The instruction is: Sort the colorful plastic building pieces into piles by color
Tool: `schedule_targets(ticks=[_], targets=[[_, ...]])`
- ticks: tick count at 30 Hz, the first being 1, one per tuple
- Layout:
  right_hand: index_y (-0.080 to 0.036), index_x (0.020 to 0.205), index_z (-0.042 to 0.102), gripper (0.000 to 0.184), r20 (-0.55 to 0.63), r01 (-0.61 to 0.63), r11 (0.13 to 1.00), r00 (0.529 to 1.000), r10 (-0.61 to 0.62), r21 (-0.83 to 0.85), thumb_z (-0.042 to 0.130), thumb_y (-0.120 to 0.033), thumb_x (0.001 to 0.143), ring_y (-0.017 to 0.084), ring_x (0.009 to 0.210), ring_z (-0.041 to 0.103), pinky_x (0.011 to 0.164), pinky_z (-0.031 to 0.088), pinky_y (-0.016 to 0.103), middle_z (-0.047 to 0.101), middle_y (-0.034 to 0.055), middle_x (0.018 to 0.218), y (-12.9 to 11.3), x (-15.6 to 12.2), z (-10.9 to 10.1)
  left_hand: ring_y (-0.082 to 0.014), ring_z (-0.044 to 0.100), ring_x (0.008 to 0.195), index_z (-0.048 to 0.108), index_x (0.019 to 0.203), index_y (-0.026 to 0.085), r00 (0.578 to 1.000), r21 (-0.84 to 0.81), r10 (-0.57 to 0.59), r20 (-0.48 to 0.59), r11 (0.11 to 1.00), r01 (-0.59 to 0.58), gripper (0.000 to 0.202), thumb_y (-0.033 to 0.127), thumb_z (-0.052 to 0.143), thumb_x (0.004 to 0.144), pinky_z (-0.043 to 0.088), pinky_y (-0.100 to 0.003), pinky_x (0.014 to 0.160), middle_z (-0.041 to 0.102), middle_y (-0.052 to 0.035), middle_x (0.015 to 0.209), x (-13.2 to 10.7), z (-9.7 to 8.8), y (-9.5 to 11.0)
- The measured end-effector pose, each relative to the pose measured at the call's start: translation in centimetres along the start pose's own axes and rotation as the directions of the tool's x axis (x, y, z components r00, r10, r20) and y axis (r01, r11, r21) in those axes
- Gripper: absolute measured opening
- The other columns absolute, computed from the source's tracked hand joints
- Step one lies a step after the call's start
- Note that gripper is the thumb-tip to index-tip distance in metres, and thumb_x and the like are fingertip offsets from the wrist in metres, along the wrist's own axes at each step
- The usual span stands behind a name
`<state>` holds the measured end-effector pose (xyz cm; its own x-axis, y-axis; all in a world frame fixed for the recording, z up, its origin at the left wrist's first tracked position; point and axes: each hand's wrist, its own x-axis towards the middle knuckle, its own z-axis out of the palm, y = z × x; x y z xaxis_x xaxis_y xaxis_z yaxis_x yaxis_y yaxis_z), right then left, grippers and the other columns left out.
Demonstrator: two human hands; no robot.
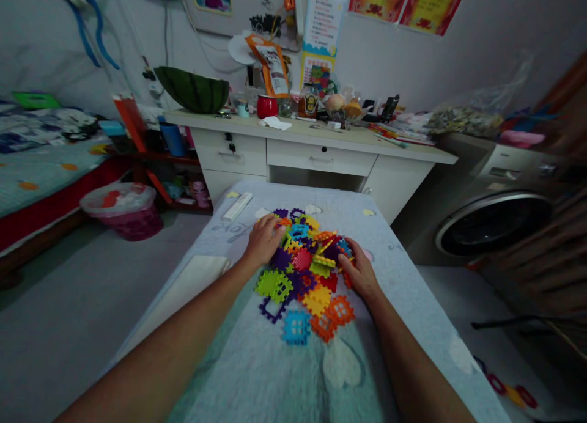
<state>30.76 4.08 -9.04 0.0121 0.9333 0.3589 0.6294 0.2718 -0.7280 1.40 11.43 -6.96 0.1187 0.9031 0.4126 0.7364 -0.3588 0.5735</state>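
A heap of coloured plastic interlocking tiles (305,270) lies on a table covered with a pale blue cloth (257,362). My left hand (265,239) rests on the left side of the heap, fingers curled over the pieces. My right hand (360,273) presses against the right side, fingers curved into the tiles. Both hands cup the pile between them; whether either grips a single piece is hidden. Loose tiles, green (274,285), blue (296,327) and orange (333,316), lie at the near edge of the heap.
A white desk (316,154) stands behind the table with a halved watermelon (192,91), a red cup (266,106) and clutter. A bed (41,166) and a pink bin (123,210) are at left, a washing machine (493,224) at right. A white strip (237,206) lies on the cloth.
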Motion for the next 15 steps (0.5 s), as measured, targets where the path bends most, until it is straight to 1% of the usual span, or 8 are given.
schedule_targets(ticks=[2, 4, 5, 7, 9, 11, 13, 15], targets=[[-0.019, 0.139, 0.047, 0.063, 0.01, 0.005, 1.0, 1.0, -0.005, -0.004, 0.05, -0.056, 0.089, 0.03, 0.124, 0.054, 0.107, 0.039, 0.05, 0.057, 0.0136, 0.135, 0.0, 0.1, 0.1, -0.0258, 0.04, 0.136, 0.06, 0.124, 0.021, 0.995, 0.101, -0.089, 0.045, 0.991, 0.085, 0.043, 0.043, 0.04, 0.094, 0.03, -0.043, 0.115, 0.052, -0.0101, 0.14, 1.6, 0.2, -1.2], [-0.019, 0.138, 0.048, 0.061, 0.032, 0.02, 1.0, 0.999, -0.019, -0.015, 0.049, -0.055, 0.09, 0.03, 0.122, 0.055, 0.106, 0.04, 0.049, 0.059, 0.013, 0.134, -0.1, 0.2, 0.2, -0.0297, 0.036, 0.14, 0.058, 0.128, 0.021, 0.976, 0.177, -0.196, 0.091, 0.968, 0.178, 0.047, 0.046, 0.042, 0.092, 0.029, -0.047, 0.115, 0.045, -0.0116, 0.147, 3.0, 0.5, -2.2], [-0.019, 0.138, 0.049, 0.06, 0.038, 0.028, 0.999, 0.999, -0.027, -0.024, 0.049, -0.055, 0.09, 0.03, 0.122, 0.055, 0.106, 0.041, 0.049, 0.059, 0.013, 0.133, -0.1, 0.2, 0.3, -0.0308, 0.036, 0.14, 0.058, 0.129, 0.022, 0.966, 0.19, -0.229, 0.119, 0.96, 0.204, 0.048, 0.048, 0.044, 0.091, 0.029, -0.047, 0.114, 0.044, -0.0119, 0.148, 3.6, 0.6, -2.6], [-0.019, 0.137, 0.049, 0.058, 0.04, 0.042, 0.998, 0.998, -0.04, -0.039, 0.048, -0.055, 0.091, 0.029, 0.122, 0.055, 0.106, 0.04, 0.048, 0.059, 0.0132, 0.134, -0.1, 0.3, 0.4, -0.0311, 0.039, 0.137, 0.058, 0.129, 0.022, 0.948, 0.165, -0.259, 0.186, 0.959, 0.23, 0.05, 0.049, 0.046, 0.089, 0.03, -0.047, 0.112, 0.05, -0.0121, 0.143, 4.4, 1.0, -3.2], [-0.019, 0.137, 0.05, 0.058, 0.042, 0.049, 0.998, 0.998, -0.047, -0.048, 0.048, -0.054, 0.091, 0.029, 0.123, 0.055, 0.106, 0.04, 0.048, 0.059, 0.0133, 0.134, 0.0, 0.3, 0.4, -0.0299, 0.046, 0.131, 0.06, 0.126, 0.023, 0.942, 0.128, -0.239, 0.234, 0.968, 0.214, 0.048, 0.049, 0.047, 0.088, 0.034, -0.046, 0.108, 0.057, -0.0103, 0.136, 4.9, 1.2, -3.3], [-0.019, 0.136, 0.05, 0.057, 0.042, 0.054, 0.997, 0.998, -0.052, -0.058, 0.048, -0.054, 0.091, 0.03, 0.122, 0.055, 0.106, 0.04, 0.049, 0.059, 0.0132, 0.133, 0.2, 0.3, 0.4, -0.0271, 0.053, 0.123, 0.063, 0.12, 0.025, 0.945, 0.095, -0.199, 0.259, 0.979, 0.18, 0.044, 0.05, 0.048, 0.087, 0.04, -0.042, 0.102, 0.063, -0.0072, 0.128, 5.0, 1.4, -3.0], [-0.02, 0.135, 0.052, 0.057, 0.036, 0.058, 0.996, 0.998, -0.056, -0.068, 0.049, -0.054, 0.09, 0.03, 0.12, 0.056, 0.105, 0.041, 0.05, 0.061, 0.0128, 0.131, 0.3, 0.2, 0.4, -0.024, 0.058, 0.111, 0.067, 0.109, 0.024, 0.95, 0.011, -0.12, 0.289, 0.992, 0.122, 0.041, 0.052, 0.051, 0.083, 0.045, -0.036, 0.094, 0.067, -0.0054, 0.115, 5.0, 1.5, -2.6], [-0.021, 0.134, 0.053, 0.055, 0.023, 0.064, 0.996, 0.998, -0.063, -0.068, 0.049, -0.054, 0.09, 0.029, 0.12, 0.056, 0.105, 0.041, 0.049, 0.062, 0.012, 0.129, 0.4, 0.2, 0.4, -0.0213, 0.061, 0.096, 0.07, 0.095, 0.02, 0.94, -0.13, -0.016, 0.342, 0.989, 0.065, 0.039, 0.053, 0.054, 0.079, 0.048, -0.032, 0.084, 0.07, -0.0044, 0.098, 4.8, 1.4, -2.0]])
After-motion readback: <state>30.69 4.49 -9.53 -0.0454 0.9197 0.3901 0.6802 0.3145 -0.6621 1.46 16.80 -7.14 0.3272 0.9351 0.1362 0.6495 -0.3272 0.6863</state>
